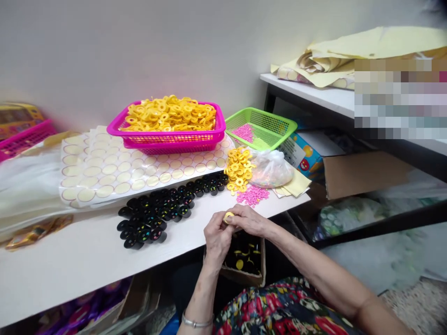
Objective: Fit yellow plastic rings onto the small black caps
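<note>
My left hand [216, 239] and my right hand [250, 221] meet above the box in my lap. Between their closed fingers is a small round piece with a yellow top [228, 217]; its lower part is hidden. Under the hands, a cardboard box [244, 278] holds several black pieces with yellow tops. On the table, rows of small black cups [150, 218] stand close together, with coloured bits inside. A heap of yellow rings [239, 168] lies beyond my hands, with a pile of pink beads [253, 195] just in front of it.
A pink basket [167, 137] heaped with yellow rings stands on sticker sheets [104, 174] printed with ovals. Behind the ring heap are a green basket [275, 125] with pink beads and a plastic bag [274, 170]. An open carton [363, 174] sits under a shelf [314, 95] at right.
</note>
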Tool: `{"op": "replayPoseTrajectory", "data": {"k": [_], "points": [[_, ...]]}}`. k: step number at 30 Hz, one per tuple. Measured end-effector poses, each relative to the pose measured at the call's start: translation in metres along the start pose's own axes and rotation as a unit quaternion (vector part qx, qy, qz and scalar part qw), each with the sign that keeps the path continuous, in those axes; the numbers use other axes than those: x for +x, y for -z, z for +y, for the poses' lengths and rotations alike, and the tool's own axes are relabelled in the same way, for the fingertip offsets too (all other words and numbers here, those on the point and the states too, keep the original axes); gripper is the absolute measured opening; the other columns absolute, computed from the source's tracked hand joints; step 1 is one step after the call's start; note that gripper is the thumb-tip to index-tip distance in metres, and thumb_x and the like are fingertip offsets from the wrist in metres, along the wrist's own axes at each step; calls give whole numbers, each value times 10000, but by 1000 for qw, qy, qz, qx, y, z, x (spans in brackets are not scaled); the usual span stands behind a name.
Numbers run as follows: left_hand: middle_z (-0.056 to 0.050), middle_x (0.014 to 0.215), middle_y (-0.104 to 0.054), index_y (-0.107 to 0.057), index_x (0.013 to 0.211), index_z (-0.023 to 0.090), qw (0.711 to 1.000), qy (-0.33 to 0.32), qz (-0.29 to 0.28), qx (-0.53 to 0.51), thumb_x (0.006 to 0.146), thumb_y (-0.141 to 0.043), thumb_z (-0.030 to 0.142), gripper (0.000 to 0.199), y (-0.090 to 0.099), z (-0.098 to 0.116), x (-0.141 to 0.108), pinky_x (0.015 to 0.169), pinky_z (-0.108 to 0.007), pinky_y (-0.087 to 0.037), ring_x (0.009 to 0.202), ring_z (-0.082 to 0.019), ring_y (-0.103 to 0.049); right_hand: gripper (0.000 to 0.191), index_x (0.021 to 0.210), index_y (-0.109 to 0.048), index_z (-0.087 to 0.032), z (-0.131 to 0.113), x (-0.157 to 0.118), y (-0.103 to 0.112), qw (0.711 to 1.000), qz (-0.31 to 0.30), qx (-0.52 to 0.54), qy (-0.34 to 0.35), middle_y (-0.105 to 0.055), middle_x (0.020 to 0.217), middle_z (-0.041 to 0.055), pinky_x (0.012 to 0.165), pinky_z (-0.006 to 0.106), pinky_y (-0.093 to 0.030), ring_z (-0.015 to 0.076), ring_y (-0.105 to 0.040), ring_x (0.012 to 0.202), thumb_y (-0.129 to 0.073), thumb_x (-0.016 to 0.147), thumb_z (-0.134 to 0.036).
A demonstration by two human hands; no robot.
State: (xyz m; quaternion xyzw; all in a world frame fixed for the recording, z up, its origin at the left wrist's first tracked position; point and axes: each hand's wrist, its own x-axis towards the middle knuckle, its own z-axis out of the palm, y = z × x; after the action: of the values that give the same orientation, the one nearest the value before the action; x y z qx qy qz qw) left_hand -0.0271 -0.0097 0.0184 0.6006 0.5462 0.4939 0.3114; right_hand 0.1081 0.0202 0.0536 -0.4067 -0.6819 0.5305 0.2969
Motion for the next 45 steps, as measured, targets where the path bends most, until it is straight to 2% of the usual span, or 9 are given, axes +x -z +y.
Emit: {"op": "replayPoseTrajectory", "data": {"k": [4, 8, 13, 21, 26, 29, 36, 40, 45], "points": [[-29, 863, -613, -636, 905, 187, 996, -76, -34, -8, 654, -647, 141, 255, -2, 14, -12, 671, -248, -458, 788, -153, -564, 337, 752, -603, -116, -3, -21, 2, 975, -6, 210, -77, -477, 621, -25, 508, 203, -281, 71, -385, 552, -558, 763, -450], [-50, 904, -617, -637, 920, 187, 990, -107, -90, -12, 648, -707, 203, 282, -6, 24, -20, 722, -282, -470, 831, -172, -567, 378, 761, -641, -91, -6, -40, 8, 934, -7, 338, -118, -539, 636, -1, 512, 206, -282, 69, -419, 553, -685, 645, -448], [-55, 880, -626, -647, 913, 186, 985, -138, -104, 18, 597, -760, 260, 343, -11, 32, -25, 738, -313, -463, 840, -188, -546, 337, 754, -670, -88, -6, -55, 13, 912, 12, 381, -148, -568, 631, 10, 504, 200, -291, 72, -445, 551, -733, 598, -379], [-47, 817, -616, -657, 874, 173, 985, -87, -124, -79, 604, -758, 238, 296, -18, 34, -34, 661, -270, -453, 780, -166, -538, 274, 660, -663, -90, -9, -67, 4, 905, 88, 382, -162, -562, 563, 1, 446, 181, -308, 68, -453, 509, -755, 567, -331], [-56, 869, -604, -648, 934, 180, 984, -58, -77, -151, 607, -753, 195, 344, -15, 34, -39, 697, -288, -455, 812, -177, -549, 341, 862, -665, -114, -2, -74, 14, 877, -9, 465, -119, -634, 764, 42, 562, 204, -445, 89, -556, 620, -704, 666, -389], [-56, 866, -601, -645, 920, 177, 982, -72, -54, -166, 613, -747, 180, 324, -11, 38, -41, 720, -302, -454, 820, -181, -548, 526, 1052, -618, -167, 3, -79, 17, 865, -85, 485, -93, -636, 949, 61, 705, 290, -501, 147, -606, 796, -783, 574, -307], [-50, 784, -607, -627, 870, 170, 985, -164, -41, -34, 645, -723, 224, 251, -1, 46, -40, 671, -299, -459, 741, -167, -541, 486, 941, -644, -153, 4, -82, 8, 913, 0, 403, -59, -638, 833, 33, 628, 265, -494, 124, -592, 664, -782, 543, -396], [-73, 829, -642, -615, 920, 163, 959, -275, -40, 58, 712, -627, 177, 209, -4, 52, -43, 677, -302, -471, 766, -173, -557, 380, 860, -637, -153, -2, -82, 5, 958, 37, 277, -65, -596, 726, -14, 612, 230, -446, 101, -528, 638, -782, 549, -318], [-91, 842, -658, -600, 916, 155, 947, -310, -26, 76, 704, -629, 208, 220, -9, 53, -46, 687, -335, -465, 771, -194, -562, 429, 1000, -630, -159, -5, -85, 9, 970, -8, 237, -53, -597, 848, 0, 742, 262, -422, 132, -518, 782, -742, 599, -267]]}}
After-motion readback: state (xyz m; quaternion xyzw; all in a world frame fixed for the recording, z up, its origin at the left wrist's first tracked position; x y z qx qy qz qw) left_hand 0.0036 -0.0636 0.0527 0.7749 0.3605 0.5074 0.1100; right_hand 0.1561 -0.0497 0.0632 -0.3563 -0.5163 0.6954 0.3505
